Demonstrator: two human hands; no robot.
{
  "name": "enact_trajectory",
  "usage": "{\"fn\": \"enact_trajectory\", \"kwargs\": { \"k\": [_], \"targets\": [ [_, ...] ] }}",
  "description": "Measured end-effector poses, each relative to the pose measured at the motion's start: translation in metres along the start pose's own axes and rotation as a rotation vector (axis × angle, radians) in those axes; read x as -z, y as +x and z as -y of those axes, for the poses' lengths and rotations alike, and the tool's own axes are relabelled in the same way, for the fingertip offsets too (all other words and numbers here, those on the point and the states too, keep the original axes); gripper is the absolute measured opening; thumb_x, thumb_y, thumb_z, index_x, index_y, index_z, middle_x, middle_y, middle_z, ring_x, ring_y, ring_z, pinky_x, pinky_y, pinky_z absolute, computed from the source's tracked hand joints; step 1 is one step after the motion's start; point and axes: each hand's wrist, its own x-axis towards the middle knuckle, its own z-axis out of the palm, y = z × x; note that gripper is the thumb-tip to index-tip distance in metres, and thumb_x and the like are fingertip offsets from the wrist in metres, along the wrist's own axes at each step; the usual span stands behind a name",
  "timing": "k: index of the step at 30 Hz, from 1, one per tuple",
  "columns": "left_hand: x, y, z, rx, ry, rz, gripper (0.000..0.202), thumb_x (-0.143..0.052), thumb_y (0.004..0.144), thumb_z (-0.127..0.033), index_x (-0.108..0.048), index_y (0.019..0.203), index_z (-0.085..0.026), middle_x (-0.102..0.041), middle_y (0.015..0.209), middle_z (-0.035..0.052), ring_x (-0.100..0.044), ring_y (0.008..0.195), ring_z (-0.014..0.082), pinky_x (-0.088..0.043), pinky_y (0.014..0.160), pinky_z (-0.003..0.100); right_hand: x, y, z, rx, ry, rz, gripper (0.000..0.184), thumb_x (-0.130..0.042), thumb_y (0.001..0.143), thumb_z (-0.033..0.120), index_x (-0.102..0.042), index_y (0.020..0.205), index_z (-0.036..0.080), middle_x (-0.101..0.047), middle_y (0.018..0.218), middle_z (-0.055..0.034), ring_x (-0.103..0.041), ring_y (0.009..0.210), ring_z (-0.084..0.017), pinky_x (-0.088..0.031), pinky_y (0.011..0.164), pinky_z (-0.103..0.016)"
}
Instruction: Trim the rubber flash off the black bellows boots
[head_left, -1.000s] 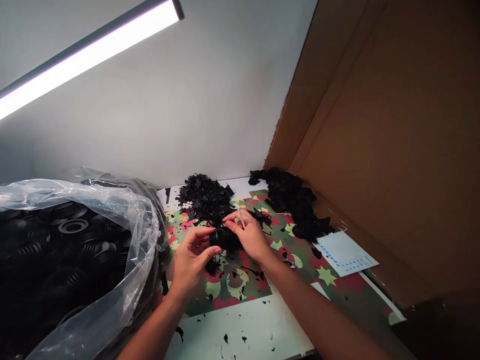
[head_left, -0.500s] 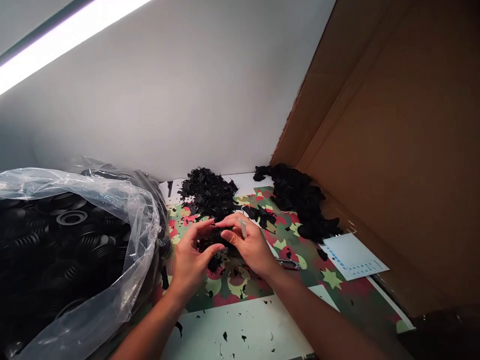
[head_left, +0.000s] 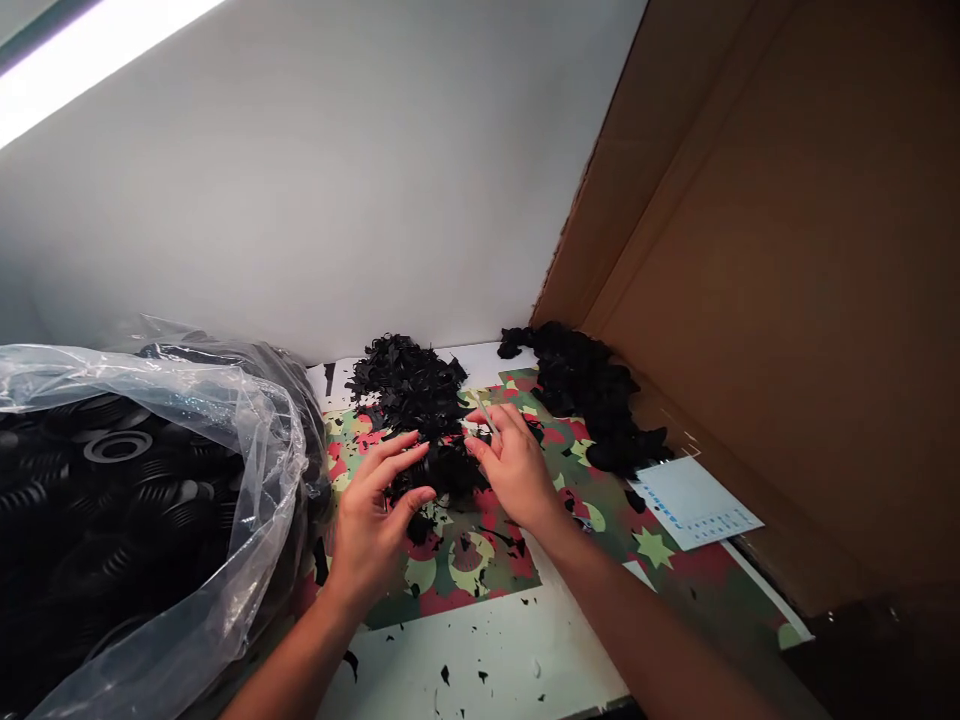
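My left hand [head_left: 375, 510] is curled, fingers and thumb around a black ribbed rubber piece [head_left: 420, 468] that blends into the dark scraps behind it. A slim pale tool [head_left: 487, 412] sticks up from between the fingers of my right hand [head_left: 517, 470]; its exact kind is unclear. The right fingertips are pinched, just right of the left hand. Beneath and behind both hands, black scraps [head_left: 412, 380] are heaped on a patterned camouflage sheet [head_left: 510, 560].
At left a clear plastic bag [head_left: 277, 480] holds many black ribbed rubber parts [head_left: 112, 500]. A darker pile of black pieces [head_left: 592, 390] lies by the cardboard wall [head_left: 787, 300]. A white printed card [head_left: 697, 505] rests at right. Loose black bits dot the pale surface [head_left: 420, 660] in front.
My hands have drawn apart, the right fingertips leaving the rubber piece. The pale tool in my right hand now points up and away. The view has shifted slightly.
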Motion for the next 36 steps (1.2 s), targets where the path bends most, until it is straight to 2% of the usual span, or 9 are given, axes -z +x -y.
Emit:
{"fn": "enact_trajectory", "kwargs": {
  "k": [4, 7, 16, 23, 25, 28, 30, 32, 36],
  "targets": [
    [0.002, 0.002, -0.002, 0.105, -0.03, -0.053, 0.03, -0.084, 0.078, -0.035, -0.081, 0.107, -0.028, -0.079, 0.103, 0.0052, -0.073, 0.097, 0.0249, -0.059, 0.09, 0.04, -0.002, -0.009, 0.011, 0.016, 0.145, 0.208, 0.031, -0.059, 0.095, 0.042, -0.068, 0.073, 0.021, -0.061, 0.074, -0.0012, -0.054, 0.065, -0.016, -0.045, 0.061, -0.028],
    [0.001, 0.0, -0.005, 0.152, -0.08, -0.063, 0.031, -0.088, 0.072, -0.038, -0.083, 0.1, -0.025, -0.08, 0.088, 0.0046, -0.074, 0.082, 0.0232, -0.06, 0.079, 0.036, -0.005, -0.017, 0.021, -0.048, 0.228, 0.31, 0.025, -0.067, 0.09, 0.043, -0.073, 0.079, 0.021, -0.063, 0.073, -0.0008, -0.054, 0.064, -0.015, -0.044, 0.06, -0.028],
    [-0.004, -0.001, -0.015, 0.415, -0.382, -0.103, 0.024, -0.091, 0.062, -0.026, -0.083, 0.084, -0.021, -0.079, 0.08, 0.0028, -0.071, 0.072, 0.0182, -0.06, 0.067, 0.028, 0.003, -0.018, 0.031, -0.272, 0.468, 0.332, 0.031, -0.067, 0.083, 0.043, -0.062, 0.062, 0.02, -0.051, 0.062, 0.0027, -0.046, 0.062, -0.013, -0.04, 0.06, -0.027],
    [-0.005, 0.002, -0.018, 0.459, -0.45, -0.09, 0.023, -0.09, 0.061, -0.022, -0.083, 0.082, -0.021, -0.078, 0.08, 0.0023, -0.07, 0.073, 0.0175, -0.06, 0.068, 0.027, 0.002, -0.02, 0.031, -0.342, 0.535, 0.345, 0.032, -0.067, 0.082, 0.044, -0.06, 0.061, 0.02, -0.051, 0.061, 0.0027, -0.047, 0.062, -0.014, -0.04, 0.059, -0.027],
    [-0.004, 0.003, -0.018, 0.446, -0.425, -0.065, 0.024, -0.089, 0.063, -0.023, -0.083, 0.086, -0.021, -0.079, 0.088, 0.0035, -0.071, 0.077, 0.0176, -0.06, 0.071, 0.027, 0.002, -0.02, 0.03, -0.264, 0.461, 0.318, 0.03, -0.065, 0.085, 0.041, -0.063, 0.064, 0.02, -0.054, 0.062, 0.0019, -0.048, 0.061, -0.014, -0.04, 0.057, -0.027],
    [-0.003, 0.003, -0.014, 0.405, -0.344, -0.108, 0.036, -0.091, 0.063, -0.025, -0.081, 0.097, -0.023, -0.074, 0.097, 0.002, -0.066, 0.073, 0.0125, -0.057, 0.066, 0.022, -0.001, -0.021, 0.027, 0.004, 0.259, 0.201, 0.021, -0.066, 0.088, 0.031, -0.07, 0.071, 0.02, -0.062, 0.069, -0.0007, -0.055, 0.064, -0.015, -0.045, 0.06, -0.028],
    [-0.001, 0.002, -0.011, 0.441, -0.361, -0.124, 0.039, -0.09, 0.069, -0.034, -0.077, 0.104, -0.023, -0.069, 0.085, -0.0011, -0.059, 0.061, 0.0091, -0.051, 0.054, 0.019, -0.004, -0.022, 0.025, 0.17, 0.16, 0.132, 0.015, -0.067, 0.09, 0.024, -0.073, 0.077, 0.02, -0.066, 0.073, -0.0021, -0.06, 0.067, -0.016, -0.048, 0.063, -0.028],
    [-0.001, 0.002, -0.009, 0.55, -0.479, -0.052, 0.042, -0.083, 0.076, -0.05, -0.074, 0.107, -0.022, -0.062, 0.07, -0.0035, -0.057, 0.053, 0.0096, -0.048, 0.048, 0.02, -0.007, -0.024, 0.022, 0.272, 0.115, 0.119, 0.014, -0.067, 0.091, 0.02, -0.075, 0.08, 0.02, -0.068, 0.074, -0.0026, -0.063, 0.067, -0.016, -0.051, 0.064, -0.028],
    [-0.001, 0.004, -0.012, 0.697, -0.713, 0.013, 0.051, -0.088, 0.066, -0.059, -0.077, 0.095, -0.019, -0.064, 0.073, -0.0018, -0.067, 0.065, 0.0126, -0.058, 0.064, 0.023, -0.01, -0.026, 0.016, 0.373, 0.145, 0.203, 0.011, -0.07, 0.094, 0.025, -0.078, 0.088, 0.022, -0.071, 0.078, -0.0031, -0.067, 0.068, -0.016, -0.055, 0.063, -0.027]
  ]
}}
